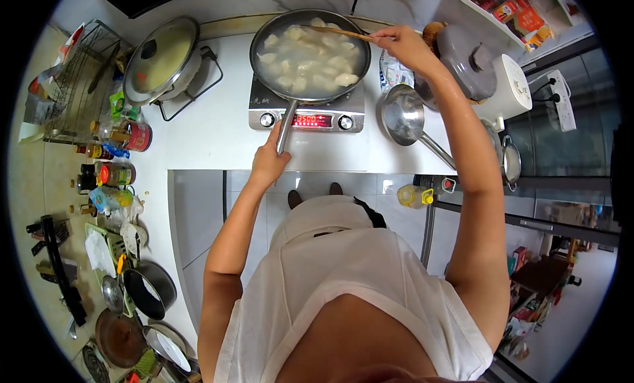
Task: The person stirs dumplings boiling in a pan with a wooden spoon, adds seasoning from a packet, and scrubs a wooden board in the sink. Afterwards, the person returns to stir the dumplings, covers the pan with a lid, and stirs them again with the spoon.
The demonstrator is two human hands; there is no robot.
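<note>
A wide frying pan (pixel 255 69) sits on an induction cooker (pixel 259 110) whose red display is lit. Cloudy liquid fills the pan, with several pale dumplings (pixel 346 79) in it. My left hand (pixel 269 161) is closed around the pan's metal handle, which points toward me. At the pan's upper right, my right hand (pixel 404 47) grips wooden chopsticks (pixel 345 33). Their far ends reach over the pan among the dumplings; whether they touch one, I cannot make out.
A metal ladle-like pan (pixel 403 112) lies right of the cooker, near a white appliance (pixel 508 85). On the left, a lidded pot (pixel 162 62) rests on a stand. Jars (pixel 119 174) and a dark pot (pixel 149 290) line the left counter.
</note>
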